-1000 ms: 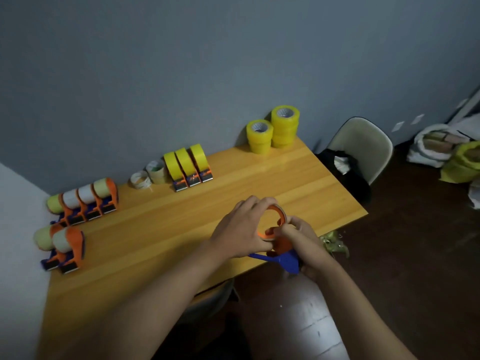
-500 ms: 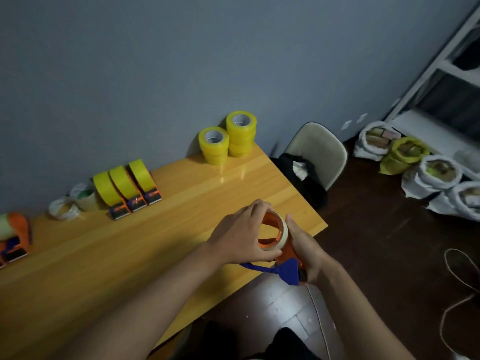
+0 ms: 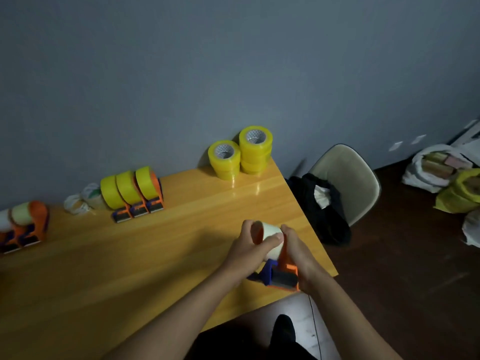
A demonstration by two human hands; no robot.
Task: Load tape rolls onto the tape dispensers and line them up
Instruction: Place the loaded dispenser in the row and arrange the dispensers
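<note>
Tape roll [image 3: 271,239], pale and whitish, is sitting on an orange and blue dispenser [image 3: 281,274] near the right corner of the yellow table [image 3: 161,245]. The left hand [image 3: 248,249] is wrapping its fingers around the roll. The right hand [image 3: 298,252] is gripping the dispenser's side. Three loaded dispensers [image 3: 135,193] are standing side by side near the wall. Two stacks of yellow rolls [image 3: 241,152] are sitting at the far corner.
</note>
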